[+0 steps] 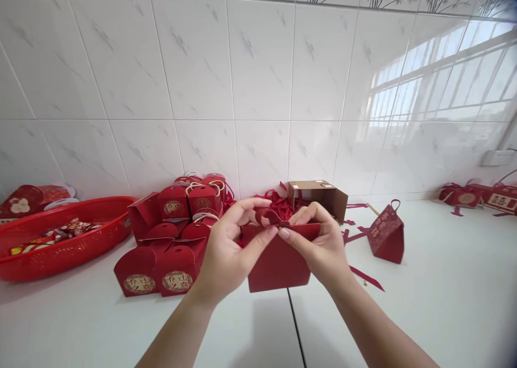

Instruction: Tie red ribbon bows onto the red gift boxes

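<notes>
Both hands (230, 249) (325, 244) pinching red box (278, 265), top upward, long axis left-to-right

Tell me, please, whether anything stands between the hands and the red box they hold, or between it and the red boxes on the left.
No obstacle shows at the grip: left hand and right hand both touch the held box at its top. Between it and the grouped boxes, the left hand stands in the way.

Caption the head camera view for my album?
Two hands hold a red box above a white table.
</notes>
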The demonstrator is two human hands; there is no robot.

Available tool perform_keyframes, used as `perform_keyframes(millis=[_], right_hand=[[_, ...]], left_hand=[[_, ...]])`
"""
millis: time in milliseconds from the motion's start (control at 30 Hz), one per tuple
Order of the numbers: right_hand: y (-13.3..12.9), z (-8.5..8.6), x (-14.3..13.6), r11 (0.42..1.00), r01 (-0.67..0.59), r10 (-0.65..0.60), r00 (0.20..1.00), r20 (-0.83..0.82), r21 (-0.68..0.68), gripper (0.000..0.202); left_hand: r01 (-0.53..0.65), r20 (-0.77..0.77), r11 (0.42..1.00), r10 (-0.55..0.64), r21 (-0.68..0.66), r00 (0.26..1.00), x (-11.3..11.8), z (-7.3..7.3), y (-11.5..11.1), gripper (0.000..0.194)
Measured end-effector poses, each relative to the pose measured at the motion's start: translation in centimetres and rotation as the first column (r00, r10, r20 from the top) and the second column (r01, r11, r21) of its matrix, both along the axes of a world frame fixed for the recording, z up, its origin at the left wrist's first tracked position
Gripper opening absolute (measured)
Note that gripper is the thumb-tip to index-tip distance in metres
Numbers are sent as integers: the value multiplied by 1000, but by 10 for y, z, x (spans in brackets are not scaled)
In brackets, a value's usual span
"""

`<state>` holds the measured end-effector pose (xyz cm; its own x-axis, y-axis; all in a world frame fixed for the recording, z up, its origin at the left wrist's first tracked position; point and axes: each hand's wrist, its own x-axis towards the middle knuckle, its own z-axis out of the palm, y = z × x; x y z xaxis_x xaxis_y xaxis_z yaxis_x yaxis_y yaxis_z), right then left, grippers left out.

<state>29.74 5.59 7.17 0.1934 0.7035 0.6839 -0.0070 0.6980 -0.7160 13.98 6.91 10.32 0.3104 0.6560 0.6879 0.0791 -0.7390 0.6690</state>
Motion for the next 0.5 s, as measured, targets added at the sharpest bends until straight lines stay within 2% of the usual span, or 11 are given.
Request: perform_keyframes(millis=[100,167,233,300,367,433,467,500], right_hand=[[10,2,3,977,-154,159,987,25,-147,30],[15,8,12,919,-269,312,943,115,-288,33],[18,15,26,859,-293,421,871,254,-419,35],[19,20,47,828,-248,470,797,380,-503,32],[17,22,74,817,-148,444,778,444,-557,31],[13,18,108,787,44,301,843,446,-615,32],[12,14,128,732,175,176,885,431,-658,33],[10,10,149,645,296,25,913,407,-704,33]], left_hand=[[-93,40,995,94,-21,995,0,5,3,34],[-177,86,984,175,10,981,1,7,4,34],[-212,92,977,208,36,974,3,7,4,33],[-171,-1,984,171,48,985,4,5,3,38],[-126,-99,991,131,55,986,3,3,3,45],[-118,-109,991,124,59,986,1,3,4,51],[-123,-83,990,128,63,988,-1,3,5,52],[-130,-52,989,134,65,990,-3,5,5,51]])
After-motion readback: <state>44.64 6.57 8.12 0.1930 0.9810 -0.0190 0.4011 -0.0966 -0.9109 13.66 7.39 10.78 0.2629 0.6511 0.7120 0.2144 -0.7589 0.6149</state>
